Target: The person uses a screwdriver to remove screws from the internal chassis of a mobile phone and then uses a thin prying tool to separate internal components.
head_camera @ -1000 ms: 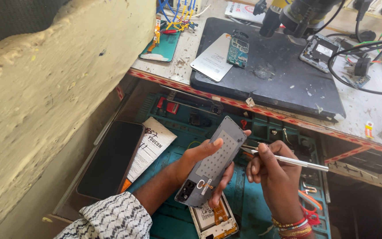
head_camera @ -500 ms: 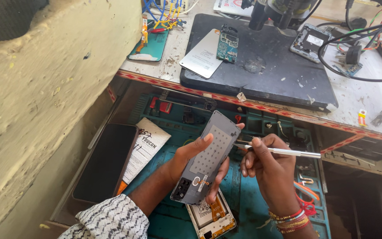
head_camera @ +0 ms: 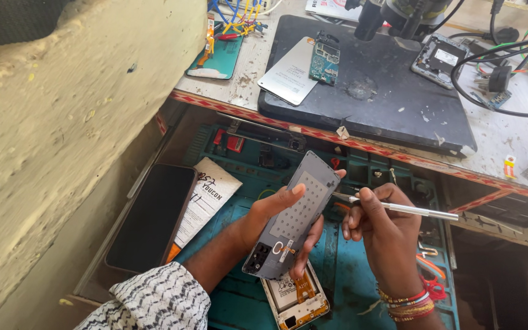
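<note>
Grip, left: our left hand [head_camera: 263, 215] wraps the grey phone back cover [head_camera: 293, 223] from below, thumb laid across its inner face, fingers curled round the far edge; firm hold.
Grip, right: our right hand [head_camera: 381, 227] pinches the silver tweezers [head_camera: 398, 208] pen-fashion between thumb and fingers; closed on the tool.
Cover position: held up over the open drawer, tilted, camera cut-out end low and toward us, the other end pointing at the bench edge.
Cover detail: we see a dotted inner face, a dark camera block at the low end and a small orange flex beside it.
Tweezers position: lying nearly level, tip touching or just at the right edge of the cover near its upper end; we cannot tell if the tip grips anything.
Below the hands: an opened phone body [head_camera: 295, 297] with an orange flex lies on the teal work mat [head_camera: 343, 278], just beneath the cover.
Left of drawer: a black phone [head_camera: 151, 217] lies screen-up, a white printed paper packet [head_camera: 204, 198] just beside it.
Bench above: black pad [head_camera: 386, 98] carrying a silver plate [head_camera: 289, 71] and a small green circuit board [head_camera: 324, 62], the two touching.
Wrists: coloured bangles [head_camera: 407, 302] on the right; patterned black-and-white sleeve [head_camera: 151, 302] on the left.
</note>
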